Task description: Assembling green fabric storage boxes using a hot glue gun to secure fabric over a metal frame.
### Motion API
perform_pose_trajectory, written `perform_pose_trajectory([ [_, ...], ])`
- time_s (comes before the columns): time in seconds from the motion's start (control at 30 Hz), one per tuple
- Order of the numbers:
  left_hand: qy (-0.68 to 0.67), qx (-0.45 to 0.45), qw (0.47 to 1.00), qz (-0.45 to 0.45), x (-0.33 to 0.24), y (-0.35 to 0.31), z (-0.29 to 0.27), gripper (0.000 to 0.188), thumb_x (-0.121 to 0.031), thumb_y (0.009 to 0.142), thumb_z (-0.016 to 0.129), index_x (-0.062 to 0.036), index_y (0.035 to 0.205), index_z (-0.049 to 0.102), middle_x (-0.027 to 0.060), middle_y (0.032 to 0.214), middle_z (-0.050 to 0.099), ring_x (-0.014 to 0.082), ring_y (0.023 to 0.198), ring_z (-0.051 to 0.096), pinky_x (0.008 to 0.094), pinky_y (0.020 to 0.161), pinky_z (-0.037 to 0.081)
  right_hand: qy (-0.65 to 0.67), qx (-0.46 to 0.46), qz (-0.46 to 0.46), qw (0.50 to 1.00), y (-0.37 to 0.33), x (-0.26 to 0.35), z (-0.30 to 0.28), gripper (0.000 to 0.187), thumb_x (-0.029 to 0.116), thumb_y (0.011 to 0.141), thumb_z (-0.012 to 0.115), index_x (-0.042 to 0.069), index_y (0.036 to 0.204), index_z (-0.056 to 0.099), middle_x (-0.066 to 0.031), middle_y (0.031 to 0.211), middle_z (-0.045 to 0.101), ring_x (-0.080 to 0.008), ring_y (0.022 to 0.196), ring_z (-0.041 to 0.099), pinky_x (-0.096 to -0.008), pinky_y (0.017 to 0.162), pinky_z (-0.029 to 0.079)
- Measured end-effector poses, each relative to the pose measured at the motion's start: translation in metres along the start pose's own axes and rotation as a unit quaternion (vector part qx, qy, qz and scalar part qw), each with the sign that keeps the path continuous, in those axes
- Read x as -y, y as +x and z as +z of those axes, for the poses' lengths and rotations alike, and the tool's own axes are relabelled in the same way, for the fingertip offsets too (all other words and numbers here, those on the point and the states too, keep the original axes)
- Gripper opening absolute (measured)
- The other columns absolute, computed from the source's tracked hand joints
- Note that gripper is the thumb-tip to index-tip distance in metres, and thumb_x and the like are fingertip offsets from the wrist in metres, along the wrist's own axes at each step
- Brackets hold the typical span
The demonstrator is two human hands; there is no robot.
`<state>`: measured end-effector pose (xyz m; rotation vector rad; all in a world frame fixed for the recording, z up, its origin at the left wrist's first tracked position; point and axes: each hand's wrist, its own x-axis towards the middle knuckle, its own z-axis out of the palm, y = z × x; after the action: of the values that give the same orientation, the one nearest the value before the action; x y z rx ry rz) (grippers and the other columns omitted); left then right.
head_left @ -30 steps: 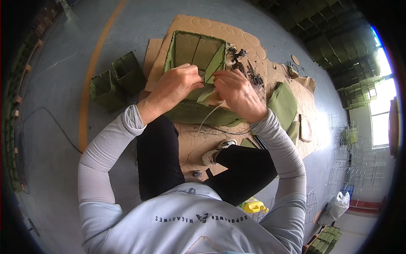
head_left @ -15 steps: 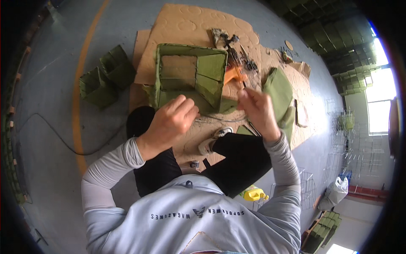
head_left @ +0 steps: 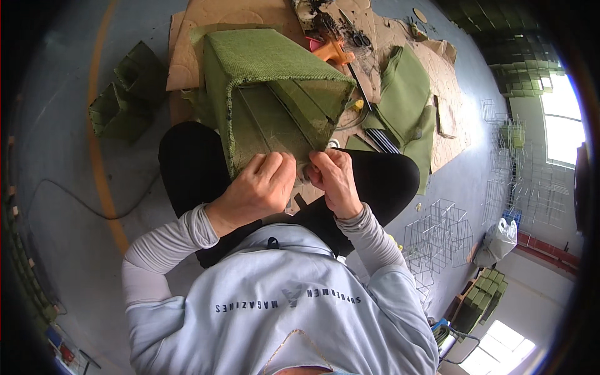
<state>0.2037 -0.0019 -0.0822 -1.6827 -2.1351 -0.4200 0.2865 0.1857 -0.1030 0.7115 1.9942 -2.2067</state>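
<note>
Green fabric box [head_left: 275, 59] above the lap, open side toward the person; left hand [head_left: 262, 182] curled closed at its near rim; right hand [head_left: 333, 178] fingertips pinched together just beside, contents hidden; scissors [head_left: 360, 40], orange tool [head_left: 334, 52] on cardboard [head_left: 182, 72] beyond

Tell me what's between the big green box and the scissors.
In the head view, an orange object lies between the green box and the black-handled scissors.

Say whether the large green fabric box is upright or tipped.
Tipped: the large green fabric box has its mouth facing the person, an outer wall uppermost.
</note>
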Motion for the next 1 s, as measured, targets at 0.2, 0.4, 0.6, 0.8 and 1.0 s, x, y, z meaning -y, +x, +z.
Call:
perform_pose_trajectory([
  [0.2, 0.01, 0.006, 1.0, -0.007, -0.004, -0.009, 0.004, 0.026, -0.004, 0.075, 0.065, 0.0092, 0.097, 0.064, 0.0106, 0.089, 0.055, 0.0209, 0.081, 0.055, 0.0289, 0.068, 0.05, 0.062, 0.066, 0.132, 0.987, -0.019, 0.025, 0.003, 0.06, 0.054, 0.1, 0.045, -0.001, 0.079, 0.06, -0.0061, 0.063, 0.059, -0.0106, 0.047, 0.05, -0.0229, 0.043, 0.037],
  [0.4, -0.01, -0.013, 1.0, -0.008, -0.011, -0.007, 0.008, 0.023, -0.005, 0.074, 0.064, 0.0076, 0.093, 0.064, 0.0102, 0.087, 0.053, 0.0204, 0.08, 0.054, 0.0295, 0.068, 0.051, 0.125, 0.055, 0.122, 0.983, 0.001, -0.008, 0.004, 0.039, 0.033, 0.097, 0.057, 0.003, 0.073, 0.057, -0.0062, 0.063, 0.058, -0.0099, 0.046, 0.045, -0.0242, 0.042, 0.032],
  [0.6, -0.013, -0.032, 0.999, -0.03, -0.008, -0.016, 0.007, 0.009, -0.007, 0.074, 0.063, 0.0009, 0.075, 0.06, 0.0064, 0.079, 0.048, 0.0189, 0.078, 0.051, 0.0286, 0.063, 0.047, 0.069, 0.113, 0.193, 0.972, -0.02, 0.026, 0.005, 0.056, 0.046, 0.101, 0.049, 0.0, 0.072, 0.061, -0.0085, 0.064, 0.064, -0.0097, 0.047, 0.052, -0.022, 0.044, 0.041],
  [0.8, -0.033, -0.034, 0.998, -0.034, -0.002, -0.007, 0.001, 0.019, -0.003, 0.08, 0.069, 0.0084, 0.095, 0.064, 0.0085, 0.084, 0.052, 0.0204, 0.075, 0.053, 0.03, 0.065, 0.05, -0.434, -0.106, -0.52, 0.728, -0.03, 0.026, -0.009, 0.018, 0.009, 0.076, 0.076, 0.0, 0.088, 0.066, -0.0103, 0.089, 0.065, -0.0215, 0.07, 0.062, -0.0298, 0.058, 0.047],
  [1.0, -0.041, -0.001, 0.999, -0.033, 0.021, 0.008, -0.01, 0.021, -0.004, 0.074, 0.066, 0.006, 0.092, 0.065, 0.0075, 0.083, 0.051, 0.0212, 0.08, 0.054, 0.031, 0.068, 0.051, -0.579, 0.001, -0.547, 0.605, 0.005, 0.046, -0.002, 0.035, 0.011, 0.064, 0.066, -0.003, 0.097, 0.066, -0.0126, 0.109, 0.06, -0.0256, 0.097, 0.059, -0.0342, 0.074, 0.05],
])
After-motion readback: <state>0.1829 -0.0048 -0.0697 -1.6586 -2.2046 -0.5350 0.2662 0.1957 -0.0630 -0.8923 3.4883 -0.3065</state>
